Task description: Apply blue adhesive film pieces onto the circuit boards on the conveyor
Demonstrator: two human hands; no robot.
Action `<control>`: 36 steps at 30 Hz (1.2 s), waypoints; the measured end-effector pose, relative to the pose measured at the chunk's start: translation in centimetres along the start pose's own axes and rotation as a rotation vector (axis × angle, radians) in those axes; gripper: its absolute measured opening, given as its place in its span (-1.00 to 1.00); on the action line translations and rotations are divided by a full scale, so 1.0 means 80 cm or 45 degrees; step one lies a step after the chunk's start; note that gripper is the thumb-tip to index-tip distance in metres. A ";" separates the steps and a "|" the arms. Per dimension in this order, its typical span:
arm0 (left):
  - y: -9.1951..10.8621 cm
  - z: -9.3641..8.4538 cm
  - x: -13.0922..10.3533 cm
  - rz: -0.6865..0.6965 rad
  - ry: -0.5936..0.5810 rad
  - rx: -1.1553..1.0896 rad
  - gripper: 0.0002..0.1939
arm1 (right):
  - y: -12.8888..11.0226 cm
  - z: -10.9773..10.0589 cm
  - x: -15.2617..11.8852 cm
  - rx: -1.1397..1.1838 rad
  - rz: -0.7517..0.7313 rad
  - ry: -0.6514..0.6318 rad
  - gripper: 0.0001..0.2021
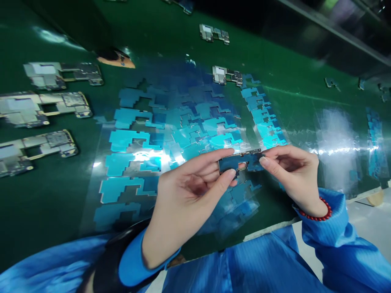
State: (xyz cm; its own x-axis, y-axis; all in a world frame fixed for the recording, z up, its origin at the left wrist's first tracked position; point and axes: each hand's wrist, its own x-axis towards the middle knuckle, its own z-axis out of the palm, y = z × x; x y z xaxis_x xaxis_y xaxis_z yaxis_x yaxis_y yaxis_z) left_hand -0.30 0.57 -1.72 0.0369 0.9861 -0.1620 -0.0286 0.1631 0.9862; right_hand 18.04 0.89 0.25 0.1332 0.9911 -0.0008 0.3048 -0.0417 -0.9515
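Green tabletop (58, 203), held circuit board (229, 163), long axis left-right

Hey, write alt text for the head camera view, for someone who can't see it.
A person's left hand and right hand hold a small circuit board, dark blue on its facing side, above a green work surface. Blue cut-out film pieces lie there in rows, with more circuit boards to the left and farther back.
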 end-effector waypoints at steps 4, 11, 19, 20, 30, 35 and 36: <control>0.002 0.002 0.006 -0.105 -0.044 -0.097 -0.82 | 0.006 0.004 -0.001 0.072 -0.007 -0.007 -0.89; 0.005 0.004 0.010 -0.261 -0.059 -0.234 -0.79 | 0.015 0.005 -0.004 0.136 -0.055 -0.068 -0.92; 0.006 0.007 0.010 -0.257 0.001 -0.239 -0.71 | 0.028 0.004 -0.005 -0.155 -0.214 0.039 -0.93; 0.005 0.006 0.011 -0.246 0.008 -0.242 -0.71 | 0.030 0.002 -0.003 -0.228 -0.251 0.104 -0.93; 0.003 0.004 0.012 -0.278 -0.046 -0.296 -0.65 | 0.031 0.003 0.002 0.017 -0.107 -0.177 -0.63; -0.003 0.009 0.012 -0.279 -0.118 -0.294 -0.65 | 0.037 0.015 -0.005 0.132 0.125 -0.391 -0.71; -0.005 0.010 0.012 -0.274 -0.129 -0.293 -0.66 | 0.038 0.015 -0.006 0.164 0.173 -0.409 -0.70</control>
State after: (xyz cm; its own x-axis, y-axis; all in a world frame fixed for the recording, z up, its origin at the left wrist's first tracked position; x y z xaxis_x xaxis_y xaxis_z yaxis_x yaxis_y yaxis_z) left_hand 0.54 1.45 -2.22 0.1656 0.9220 -0.3500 -0.2336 0.3815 0.8944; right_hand 17.75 0.47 -3.06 -0.1449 0.9677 -0.2065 0.1809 -0.1793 -0.9670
